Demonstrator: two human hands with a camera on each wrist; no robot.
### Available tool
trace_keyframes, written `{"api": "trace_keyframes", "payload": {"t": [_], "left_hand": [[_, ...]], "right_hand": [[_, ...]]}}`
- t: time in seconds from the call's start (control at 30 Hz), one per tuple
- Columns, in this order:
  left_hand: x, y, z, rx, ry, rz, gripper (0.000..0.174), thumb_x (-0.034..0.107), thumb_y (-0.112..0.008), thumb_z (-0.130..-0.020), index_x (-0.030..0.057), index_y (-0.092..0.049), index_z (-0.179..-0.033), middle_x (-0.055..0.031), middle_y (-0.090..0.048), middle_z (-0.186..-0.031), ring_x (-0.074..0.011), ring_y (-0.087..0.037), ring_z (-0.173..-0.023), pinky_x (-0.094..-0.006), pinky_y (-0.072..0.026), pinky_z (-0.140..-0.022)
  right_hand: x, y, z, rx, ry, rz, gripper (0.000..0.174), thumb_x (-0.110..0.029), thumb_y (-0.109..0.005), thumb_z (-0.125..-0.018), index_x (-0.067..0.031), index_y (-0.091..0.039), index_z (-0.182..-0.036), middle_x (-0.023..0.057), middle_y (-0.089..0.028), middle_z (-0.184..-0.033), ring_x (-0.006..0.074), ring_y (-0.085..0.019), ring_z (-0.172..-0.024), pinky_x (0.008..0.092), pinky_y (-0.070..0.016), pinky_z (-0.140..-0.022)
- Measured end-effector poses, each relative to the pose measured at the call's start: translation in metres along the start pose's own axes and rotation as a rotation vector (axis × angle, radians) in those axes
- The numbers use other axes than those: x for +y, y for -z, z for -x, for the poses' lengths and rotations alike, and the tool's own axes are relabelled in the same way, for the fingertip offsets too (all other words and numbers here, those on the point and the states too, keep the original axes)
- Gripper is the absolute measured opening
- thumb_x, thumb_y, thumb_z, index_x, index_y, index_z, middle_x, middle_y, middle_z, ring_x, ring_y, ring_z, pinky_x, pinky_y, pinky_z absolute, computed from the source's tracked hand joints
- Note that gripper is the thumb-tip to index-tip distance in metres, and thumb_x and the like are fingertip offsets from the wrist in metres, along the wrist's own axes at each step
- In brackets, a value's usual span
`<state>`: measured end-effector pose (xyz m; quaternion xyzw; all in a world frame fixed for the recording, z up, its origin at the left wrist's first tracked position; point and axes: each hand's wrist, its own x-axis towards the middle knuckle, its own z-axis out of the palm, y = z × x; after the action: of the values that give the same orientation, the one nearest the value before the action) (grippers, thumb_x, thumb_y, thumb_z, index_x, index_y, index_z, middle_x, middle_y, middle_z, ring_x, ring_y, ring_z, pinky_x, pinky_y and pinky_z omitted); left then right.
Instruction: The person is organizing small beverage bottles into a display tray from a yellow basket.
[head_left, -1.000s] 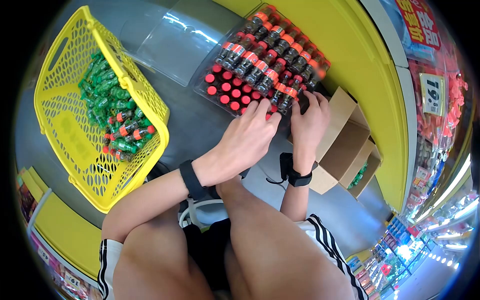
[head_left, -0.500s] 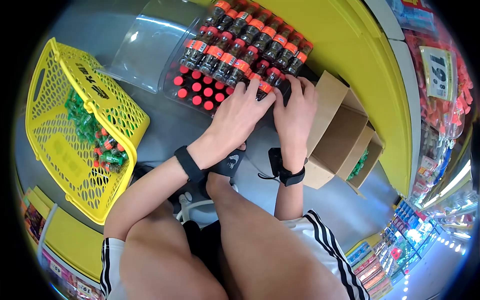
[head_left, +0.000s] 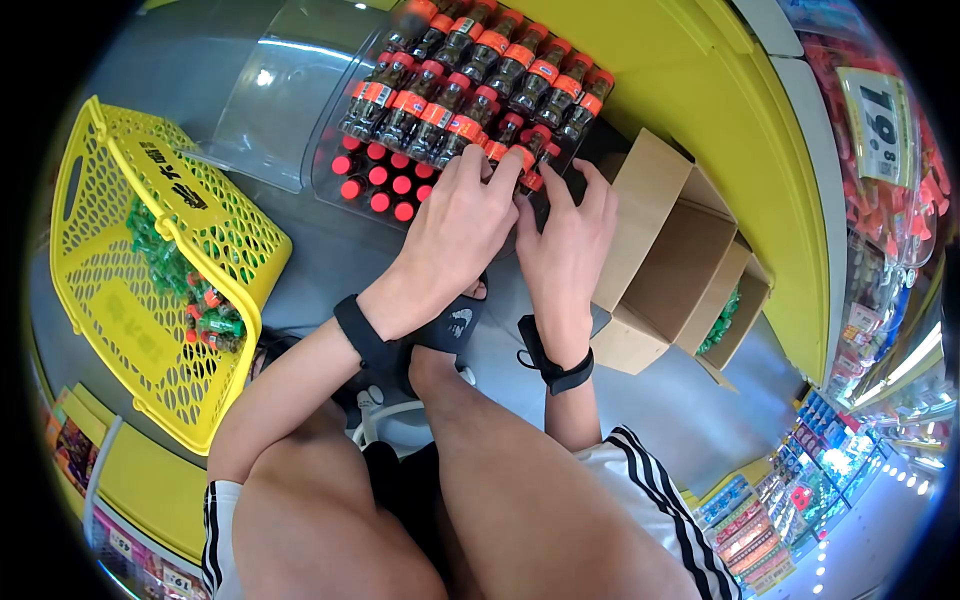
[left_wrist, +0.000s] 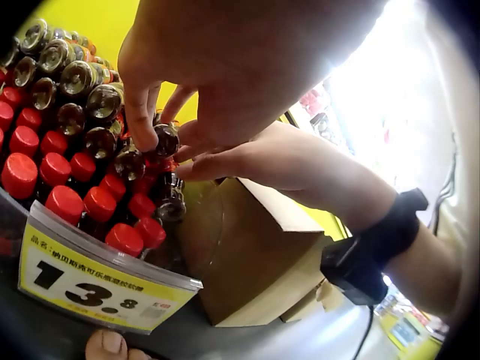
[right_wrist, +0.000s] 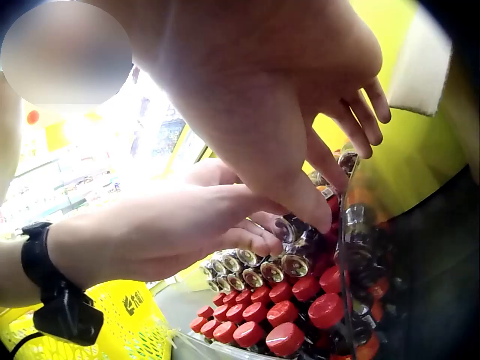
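Small dark bottles with red caps and orange labels fill a clear plastic bin. Several lie in rows on top of upright ones whose red caps face up. Over the bin's near right corner, my left hand pinches a small bottle lying on its side among the others. My right hand is just beside it, fingers extended and spread at the corner of the stack. In the right wrist view, the right thumb and forefinger reach down to the bottles next to the bin's clear wall.
A yellow basket with green and dark bottles stands at left. Right of the bin is an opened cardboard box with green items inside. A price tag fronts the bin; a yellow shelf base lies behind it.
The head view has shifted, so the bin appears further left and the basket lower. Both hands stay together at the bin's corner, with the right hand now slightly lower and more spread.
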<state>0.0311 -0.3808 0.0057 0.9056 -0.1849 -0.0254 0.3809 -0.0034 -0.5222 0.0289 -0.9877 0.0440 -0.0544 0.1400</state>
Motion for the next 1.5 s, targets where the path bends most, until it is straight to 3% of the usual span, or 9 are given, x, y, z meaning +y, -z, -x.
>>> {"api": "trace_keyframes", "payload": {"t": [0.1,0.37,0.43,0.67,0.73,1.13,1.2,1.43,1.5], "left_hand": [[0.004,-0.001,0.001,-0.03,0.029,-0.017,0.049,0.003,-0.07,-0.096,-0.0028,-0.057,-0.143,-0.0228,-0.061,-0.114,-0.0405,-0.069,-0.106,-0.0498,-0.0602,-0.086],[0.002,-0.007,0.003,-0.045,-0.001,-0.03,0.053,0.005,-0.072,-0.096,-0.0086,-0.055,-0.145,-0.0247,-0.061,-0.12,-0.0425,-0.068,-0.109,-0.0501,-0.059,-0.09],[0.002,-0.004,0.002,-0.039,-0.031,-0.035,0.054,0.005,-0.072,-0.096,-0.0097,-0.055,-0.145,-0.0248,-0.06,-0.12,-0.0425,-0.068,-0.109,-0.0498,-0.0591,-0.09],[0.003,-0.006,0.002,-0.051,-0.024,-0.046,0.055,0.006,-0.072,-0.097,-0.0117,-0.055,-0.147,-0.0245,-0.06,-0.121,-0.0422,-0.067,-0.106,-0.0489,-0.059,-0.09],[0.003,-0.006,0.002,-0.053,-0.015,-0.038,0.056,0.006,-0.072,-0.097,-0.0117,-0.055,-0.147,-0.0245,-0.06,-0.122,-0.0422,-0.068,-0.107,-0.049,-0.059,-0.09],[0.001,-0.007,0.005,-0.061,-0.009,-0.024,0.061,0.005,-0.073,-0.095,-0.0107,-0.053,-0.15,-0.0252,-0.057,-0.127,-0.0426,-0.067,-0.112,-0.049,-0.0589,-0.094],[0.003,-0.003,0.004,-0.059,-0.037,-0.056,0.065,-0.002,-0.07,-0.086,-0.0118,-0.052,-0.149,-0.025,-0.057,-0.132,-0.038,-0.069,-0.112,-0.0429,-0.067,-0.083],[0.004,-0.001,0.006,-0.08,-0.027,-0.039,0.066,-0.003,-0.071,-0.085,-0.0102,-0.052,-0.148,-0.026,-0.053,-0.136,-0.0387,-0.069,-0.11,-0.0441,-0.0672,-0.082],[0.005,0.0,0.006,-0.069,0.023,0.049,0.059,0.002,-0.073,-0.092,-0.0042,-0.055,-0.148,-0.026,-0.054,-0.134,-0.0441,-0.07,-0.107,-0.0489,-0.0628,-0.086]], "right_hand": [[-0.003,-0.001,0.003,-0.062,0.016,0.028,0.058,-0.012,-0.082,-0.087,-0.0019,-0.069,-0.142,0.0246,-0.054,-0.15,0.0429,-0.05,-0.14,0.0543,-0.0447,-0.113],[-0.001,-0.009,0.005,-0.046,0.018,0.06,0.067,-0.007,-0.08,-0.084,0.0013,-0.063,-0.148,0.0244,-0.051,-0.153,0.0427,-0.048,-0.143,0.0532,-0.0425,-0.115],[0.0,-0.01,0.005,-0.059,-0.019,0.039,0.077,-0.005,-0.084,-0.079,-0.005,-0.062,-0.153,0.0218,-0.052,-0.155,0.0419,-0.048,-0.145,0.0531,-0.0417,-0.117],[-0.003,-0.011,0.008,-0.049,-0.055,0.001,0.071,0.0,-0.079,-0.079,-0.0004,-0.064,-0.148,0.0217,-0.055,-0.153,0.0415,-0.05,-0.142,0.052,-0.0424,-0.117],[-0.003,-0.012,0.008,-0.038,-0.045,0.035,0.067,-0.008,-0.081,-0.084,0.0012,-0.063,-0.148,0.023,-0.057,-0.15,0.0406,-0.053,-0.137,0.0506,-0.0453,-0.112],[-0.002,-0.015,0.003,-0.031,-0.052,0.002,0.074,-0.009,-0.083,-0.083,-0.0008,-0.058,-0.153,0.0237,-0.057,-0.149,0.041,-0.055,-0.135,0.0507,-0.0457,-0.11],[-0.003,-0.014,0.002,-0.038,-0.053,0.002,0.076,-0.009,-0.083,-0.082,-0.0011,-0.057,-0.154,0.0239,-0.057,-0.149,0.0411,-0.055,-0.135,0.0508,-0.0456,-0.11],[-0.002,-0.017,0.001,-0.045,-0.053,-0.004,0.079,-0.008,-0.083,-0.082,-0.003,-0.056,-0.155,0.0243,-0.057,-0.149,0.0414,-0.055,-0.134,0.051,-0.0457,-0.11],[-0.002,-0.017,0.001,-0.043,-0.045,-0.007,0.078,-0.008,-0.083,-0.082,-0.0036,-0.056,-0.156,0.0244,-0.057,-0.149,0.0417,-0.055,-0.134,0.0512,-0.0458,-0.111]]}}
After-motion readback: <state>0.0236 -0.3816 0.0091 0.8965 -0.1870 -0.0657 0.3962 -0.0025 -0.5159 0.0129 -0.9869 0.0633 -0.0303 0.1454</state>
